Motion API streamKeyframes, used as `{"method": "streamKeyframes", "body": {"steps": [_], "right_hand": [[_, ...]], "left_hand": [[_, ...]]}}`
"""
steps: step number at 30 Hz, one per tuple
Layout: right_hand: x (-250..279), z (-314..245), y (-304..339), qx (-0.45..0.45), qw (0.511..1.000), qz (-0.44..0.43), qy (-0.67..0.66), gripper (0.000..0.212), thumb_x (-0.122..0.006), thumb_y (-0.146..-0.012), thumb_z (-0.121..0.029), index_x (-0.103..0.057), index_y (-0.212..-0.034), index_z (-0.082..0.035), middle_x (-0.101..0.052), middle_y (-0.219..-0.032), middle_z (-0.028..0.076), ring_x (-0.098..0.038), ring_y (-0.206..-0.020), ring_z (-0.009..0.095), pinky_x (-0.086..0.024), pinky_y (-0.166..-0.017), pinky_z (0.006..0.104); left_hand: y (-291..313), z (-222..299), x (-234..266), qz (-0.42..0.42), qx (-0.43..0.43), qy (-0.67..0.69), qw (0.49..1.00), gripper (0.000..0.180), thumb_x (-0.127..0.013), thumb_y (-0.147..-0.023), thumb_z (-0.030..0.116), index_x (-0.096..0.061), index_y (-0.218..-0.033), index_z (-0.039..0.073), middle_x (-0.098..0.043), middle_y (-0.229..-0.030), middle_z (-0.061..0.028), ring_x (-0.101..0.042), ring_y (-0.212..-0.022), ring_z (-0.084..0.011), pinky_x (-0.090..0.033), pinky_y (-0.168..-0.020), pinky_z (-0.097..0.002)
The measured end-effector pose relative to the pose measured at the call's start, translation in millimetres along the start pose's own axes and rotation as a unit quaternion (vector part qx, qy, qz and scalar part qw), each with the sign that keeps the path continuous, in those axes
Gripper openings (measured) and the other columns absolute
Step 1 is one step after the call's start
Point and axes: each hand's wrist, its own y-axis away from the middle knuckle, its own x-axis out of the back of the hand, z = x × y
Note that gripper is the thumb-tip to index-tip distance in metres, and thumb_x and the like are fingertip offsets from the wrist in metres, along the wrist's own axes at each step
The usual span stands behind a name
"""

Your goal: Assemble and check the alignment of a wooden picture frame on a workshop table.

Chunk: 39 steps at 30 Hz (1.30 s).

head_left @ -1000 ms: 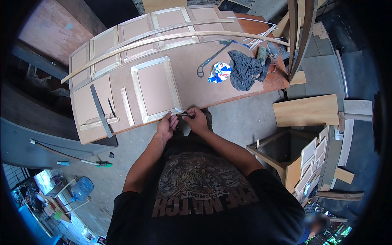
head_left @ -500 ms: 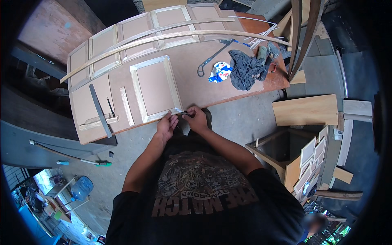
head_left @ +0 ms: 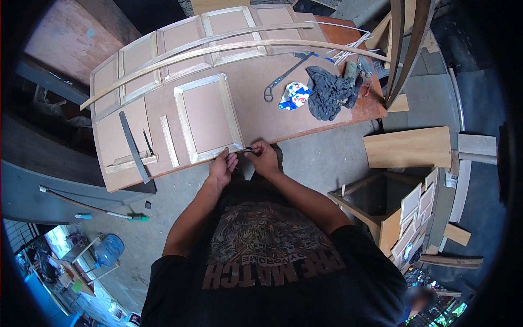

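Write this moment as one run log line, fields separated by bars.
left hand: fingers on corner of framed panel | right hand: pinches small dark tool at same corner | panel flat on workbench

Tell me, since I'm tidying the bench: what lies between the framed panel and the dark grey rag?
In the head view, between the framed panel and rag: a dark metal tool and a blue-white packet.

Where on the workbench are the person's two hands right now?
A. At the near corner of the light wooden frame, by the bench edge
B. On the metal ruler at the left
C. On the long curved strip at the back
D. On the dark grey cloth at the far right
A: the left hand and right hand meet at the near corner of the wooden frame, by the bench's front edge.
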Motion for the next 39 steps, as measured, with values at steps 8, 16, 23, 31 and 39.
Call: {"method": "streamKeyframes", "body": {"steps": [8,16,23,31,39], "right_hand": [[6.1,-1.1,-10.4,0.022,0.998,0.029,-0.058,0.029,-0.083,-0.079,-0.012,-0.064,-0.098,-0.002,-0.068,-0.082,0.006,-0.064,-0.075,0.013,-0.052,-0.072,0.0295],[79.7,1.6,-57.7,0.098,0.951,0.235,-0.173,0.022,-0.077,-0.087,-0.004,-0.06,-0.1,-0.004,-0.063,-0.082,-0.001,-0.057,-0.074,0.005,-0.046,-0.067,0.0222],[174.1,13.6,-111.8,-0.1,0.87,0.398,-0.272,0.027,-0.075,-0.087,0.001,-0.058,-0.108,-0.001,-0.067,-0.09,0.006,-0.063,-0.078,0.012,-0.051,-0.069,0.0261],[193.6,80.6,-111.5,-0.181,0.853,0.418,-0.253,0.035,-0.081,-0.078,-0.001,-0.057,-0.103,-0.002,-0.068,-0.086,0.01,-0.064,-0.069,0.017,-0.051,-0.058,0.0298],[177.4,51.1,-71.4,-0.193,0.848,0.397,-0.291,0.033,-0.078,-0.079,-0.002,-0.057,-0.104,-0.002,-0.066,-0.078,0.008,-0.06,-0.058,0.015,-0.046,-0.05,0.0289]], "left_hand": [[-2.2,-1.0,2.2,-0.009,-0.002,-0.002,1.0,0.029,-0.066,-0.1,0.024,-0.062,-0.121,0.005,-0.068,-0.109,-0.0082,-0.068,-0.1,-0.0192,-0.057,-0.089,-0.0337],[8.3,1.1,-5.0,-0.011,0.002,-0.013,1.0,0.028,-0.062,-0.102,0.026,-0.061,-0.123,0.007,-0.065,-0.112,-0.0079,-0.065,-0.105,-0.0189,-0.053,-0.098,-0.0354],[4.6,4.2,5.2,-0.003,0.005,-0.008,1.0,0.03,-0.062,-0.102,0.025,-0.06,-0.126,0.007,-0.066,-0.113,-0.0092,-0.066,-0.107,-0.0206,-0.054,-0.098,-0.0364],[0.5,3.8,-0.1,-0.007,0.017,-0.012,1.0,0.029,-0.062,-0.102,0.025,-0.059,-0.125,0.007,-0.065,-0.116,-0.0094,-0.066,-0.108,-0.0205,-0.054,-0.1,-0.0368],[2.8,3.7,0.8,-0.009,0.012,0.0,1.0,0.028,-0.063,-0.101,0.022,-0.061,-0.124,0.008,-0.065,-0.116,-0.0089,-0.067,-0.107,-0.0208,-0.054,-0.099,-0.0365]]}}
